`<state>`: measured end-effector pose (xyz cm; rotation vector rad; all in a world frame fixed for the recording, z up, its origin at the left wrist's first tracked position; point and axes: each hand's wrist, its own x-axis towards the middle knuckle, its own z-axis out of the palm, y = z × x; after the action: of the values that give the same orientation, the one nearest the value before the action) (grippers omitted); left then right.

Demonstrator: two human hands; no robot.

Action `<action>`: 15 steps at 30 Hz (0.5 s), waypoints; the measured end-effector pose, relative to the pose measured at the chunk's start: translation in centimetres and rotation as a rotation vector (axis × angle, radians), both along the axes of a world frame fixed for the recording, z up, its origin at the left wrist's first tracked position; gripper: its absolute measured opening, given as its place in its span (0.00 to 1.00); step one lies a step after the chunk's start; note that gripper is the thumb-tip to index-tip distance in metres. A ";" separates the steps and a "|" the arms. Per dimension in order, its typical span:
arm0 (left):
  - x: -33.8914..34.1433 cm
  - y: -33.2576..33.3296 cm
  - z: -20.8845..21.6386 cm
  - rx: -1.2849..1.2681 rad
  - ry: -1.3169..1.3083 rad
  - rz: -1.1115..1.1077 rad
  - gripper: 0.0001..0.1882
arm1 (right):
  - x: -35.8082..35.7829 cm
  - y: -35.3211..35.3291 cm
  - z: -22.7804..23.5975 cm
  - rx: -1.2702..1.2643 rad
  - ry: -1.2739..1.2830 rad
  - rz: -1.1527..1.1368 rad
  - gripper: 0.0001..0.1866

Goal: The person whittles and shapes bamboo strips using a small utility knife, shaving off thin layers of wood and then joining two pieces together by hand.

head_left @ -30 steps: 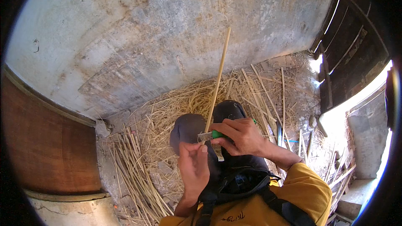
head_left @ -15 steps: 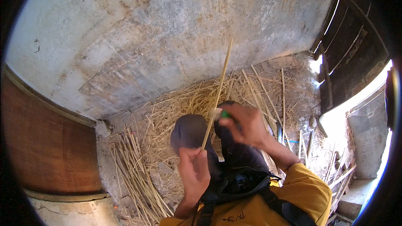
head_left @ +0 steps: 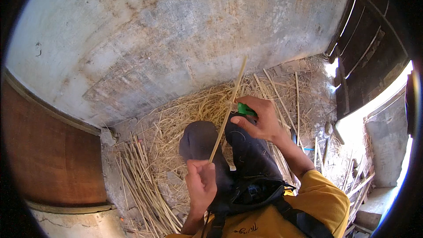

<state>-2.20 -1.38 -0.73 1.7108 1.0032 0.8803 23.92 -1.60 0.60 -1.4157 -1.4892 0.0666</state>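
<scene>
My left hand (head_left: 202, 184) pinches the near end of a thin pale bamboo strip (head_left: 217, 143). The strip slants away and up between my knees, its far end in front of the wall. In my right hand (head_left: 263, 121) is a small green-handled tool (head_left: 246, 109), fingers closed round it. The tool's tip meets the strip or lies right beside it, past the middle of its length. A pale curl of shaving seems to stand at that spot. The blade itself is too small to make out.
Curly shavings (head_left: 207, 105) cover the floor beyond my knees (head_left: 200, 141). Bundled strips (head_left: 143, 185) lie to the left, and longer sticks (head_left: 298, 105) lie to the right. A stained wall (head_left: 198, 31) rises ahead. An unzipped black waist bag (head_left: 255, 194) rests on my lap.
My right hand and the green tool have shifted slightly up and right. The strip's far end now sits lower, and my left hand has dropped a little toward me.
</scene>
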 end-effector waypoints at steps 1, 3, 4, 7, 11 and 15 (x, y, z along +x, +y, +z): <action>0.2 0.1 -0.1 0.038 -0.020 -0.003 0.09 | 0.1 -0.2 -0.1 -0.020 0.083 0.008 0.20; 0.4 0.2 -0.1 0.076 -0.043 -0.009 0.09 | 0.1 -0.2 0.1 -0.041 0.163 0.013 0.21; 0.3 0.2 0.0 0.064 -0.029 -0.021 0.09 | -0.1 0.2 0.1 -0.028 0.378 0.055 0.20; 0.3 0.1 0.1 0.052 0.014 -0.040 0.09 | -0.4 0.4 0.8 -0.092 0.699 0.118 0.17; 0.2 1.1 0.4 0.134 0.146 -0.089 0.13 | -0.5 0.6 0.5 -0.173 0.891 0.179 0.14; 1.1 2.6 1.4 0.229 0.155 -0.076 0.15 | -0.9 0.3 0.5 -0.259 0.901 0.185 0.12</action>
<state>-1.12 1.25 0.71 2.0231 0.9601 0.8491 23.01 -1.29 1.07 -1.1822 -0.8532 0.9157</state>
